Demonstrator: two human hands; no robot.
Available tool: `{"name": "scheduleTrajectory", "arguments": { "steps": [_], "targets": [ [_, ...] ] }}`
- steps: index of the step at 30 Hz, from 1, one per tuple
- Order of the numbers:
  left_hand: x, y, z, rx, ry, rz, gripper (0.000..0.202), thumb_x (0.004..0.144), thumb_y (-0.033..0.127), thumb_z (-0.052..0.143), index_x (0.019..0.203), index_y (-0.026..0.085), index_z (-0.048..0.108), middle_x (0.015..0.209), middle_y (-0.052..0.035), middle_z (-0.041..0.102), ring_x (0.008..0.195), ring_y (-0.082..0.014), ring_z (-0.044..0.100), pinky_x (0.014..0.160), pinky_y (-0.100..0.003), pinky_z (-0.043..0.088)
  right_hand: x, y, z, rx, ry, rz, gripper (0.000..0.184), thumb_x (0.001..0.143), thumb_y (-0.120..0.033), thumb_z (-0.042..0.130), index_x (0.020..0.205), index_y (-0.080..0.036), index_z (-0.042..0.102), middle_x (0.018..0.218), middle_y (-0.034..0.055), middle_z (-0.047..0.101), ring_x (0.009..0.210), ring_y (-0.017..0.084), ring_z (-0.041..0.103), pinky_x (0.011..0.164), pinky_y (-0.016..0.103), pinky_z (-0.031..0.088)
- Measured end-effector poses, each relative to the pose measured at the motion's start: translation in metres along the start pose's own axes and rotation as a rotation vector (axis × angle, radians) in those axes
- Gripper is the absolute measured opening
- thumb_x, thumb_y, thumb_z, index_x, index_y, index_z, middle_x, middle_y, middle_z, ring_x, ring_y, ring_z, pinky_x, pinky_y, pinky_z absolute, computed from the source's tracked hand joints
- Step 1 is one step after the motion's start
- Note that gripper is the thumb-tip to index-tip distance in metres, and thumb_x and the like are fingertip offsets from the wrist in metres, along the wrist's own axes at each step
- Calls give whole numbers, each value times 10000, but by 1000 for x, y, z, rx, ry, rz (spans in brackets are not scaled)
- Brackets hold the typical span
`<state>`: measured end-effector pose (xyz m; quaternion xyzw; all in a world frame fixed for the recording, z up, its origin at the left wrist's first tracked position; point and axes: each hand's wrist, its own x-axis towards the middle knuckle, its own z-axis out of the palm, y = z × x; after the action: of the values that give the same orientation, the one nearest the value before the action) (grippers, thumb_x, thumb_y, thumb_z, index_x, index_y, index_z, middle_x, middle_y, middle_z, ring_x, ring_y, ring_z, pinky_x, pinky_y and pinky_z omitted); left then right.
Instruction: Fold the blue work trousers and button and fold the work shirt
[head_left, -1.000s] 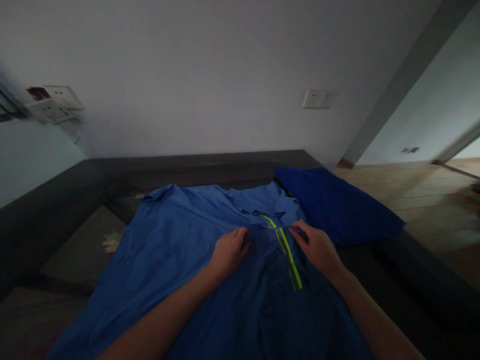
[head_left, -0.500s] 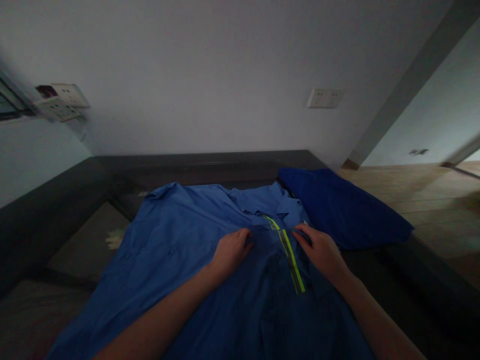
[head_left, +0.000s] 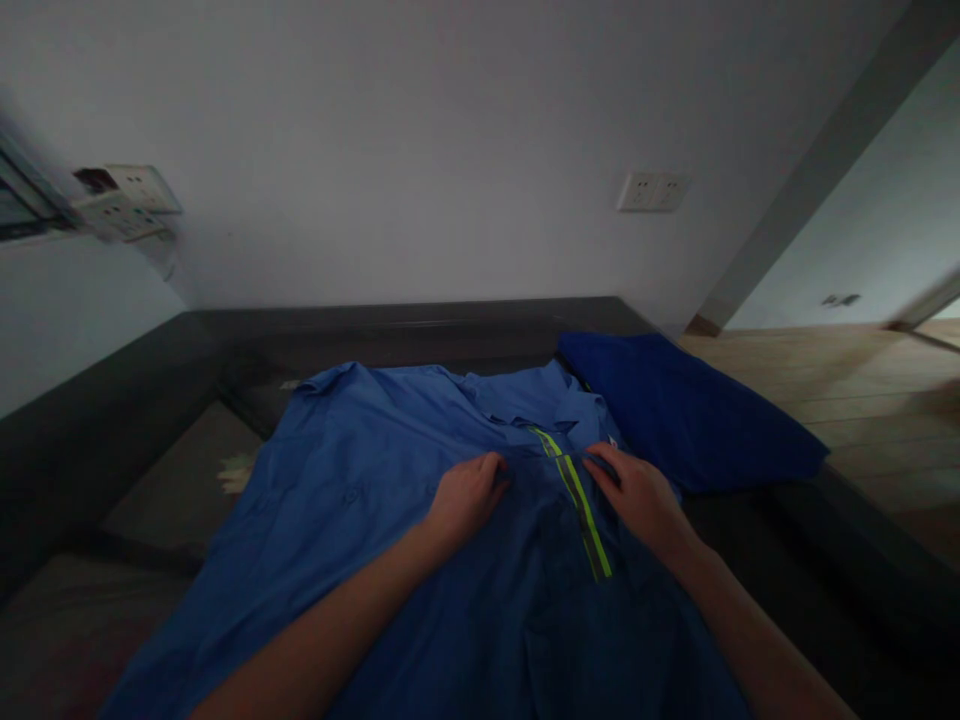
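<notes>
Reaching forward from the near edge, both bare forearms run in from the bottom of the view and meet over the blue shirt [head_left: 352, 470], which lies spread flat on the dark sofa [head_left: 90, 420], collar toward the far side. The left hand [head_left: 466, 492] rests palm down just left of the shirt's middle, wrist straight, knuckles raised a little. Its fingers [head_left: 491, 468] are drawn together and curl onto a folded edge of cloth, thumb on top, pinching that edge. The right hand [head_left: 636, 495] sits level with it, just right of the yellow-green stripe [head_left: 583, 500], angled inward. Its fingers [head_left: 600, 462] are also pressed together and nip the same folded edge from the other end. The stripe runs between the two hands, touching neither.

Beyond the right hand, a darker blue folded garment [head_left: 682, 410] lies on the far right part of the sofa, its near edge just beside the shirt's collar. A wall socket [head_left: 652, 190] sits high on the far wall, and a switch panel [head_left: 127, 195] on the left wall is blurred. The wooden floor [head_left: 862, 400] shows at the right.

Dim light swallows much detail: the fingertips tucked under the fold are hidden, the shirt's buttons are hard to make out, and its near hem and both elbows are cut off by the frame.
</notes>
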<state>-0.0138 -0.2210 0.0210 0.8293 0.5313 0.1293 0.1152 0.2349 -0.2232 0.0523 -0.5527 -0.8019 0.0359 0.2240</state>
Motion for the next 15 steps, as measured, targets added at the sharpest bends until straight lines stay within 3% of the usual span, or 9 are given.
{"name": "scheduleTrajectory", "arguments": {
  "steps": [5, 9, 12, 15],
  "targets": [
    [1, -1, 3, -1, 17, -4, 144, 916, 255, 511, 1044, 189, 504, 1001, -56, 664, 883, -208, 637, 760, -295, 478, 2, -32, -12, -125, 155, -154, 304, 919, -165, 441, 1171, -127, 607, 1108, 147, 632, 1038, 297, 565, 888, 451, 467],
    [1, 0, 4, 7, 20, -9, 141, 913, 245, 515, 1041, 186, 503, 999, -56, 663, 887, -209, 640, 767, -298, 479, 11, -65, -2, -97, -52, -262, 271, 906, -90, 480, 1106, -163, 648, 1066, 88, 661, 986, 240, 585, 880, 387, 487],
    [0, 0, 3, 5, 16, -8, 135, 916, 250, 508, 1033, 184, 501, 991, -57, 662, 880, -205, 641, 756, -292, 478, 21, -76, 15, -110, -183, -208, 267, 894, -77, 522, 1121, -154, 641, 1087, 88, 652, 1024, 233, 578, 877, 350, 500],
    [0, 0, 2, 8, 8, -13, 136, 921, 265, 499, 1033, 189, 501, 969, -51, 665, 852, -201, 641, 726, -284, 475, 26, -74, 27, -172, -211, -149, 227, 889, -104, 560, 1087, -160, 655, 1073, 97, 639, 1062, 255, 548, 885, 363, 501]
  ]
}}
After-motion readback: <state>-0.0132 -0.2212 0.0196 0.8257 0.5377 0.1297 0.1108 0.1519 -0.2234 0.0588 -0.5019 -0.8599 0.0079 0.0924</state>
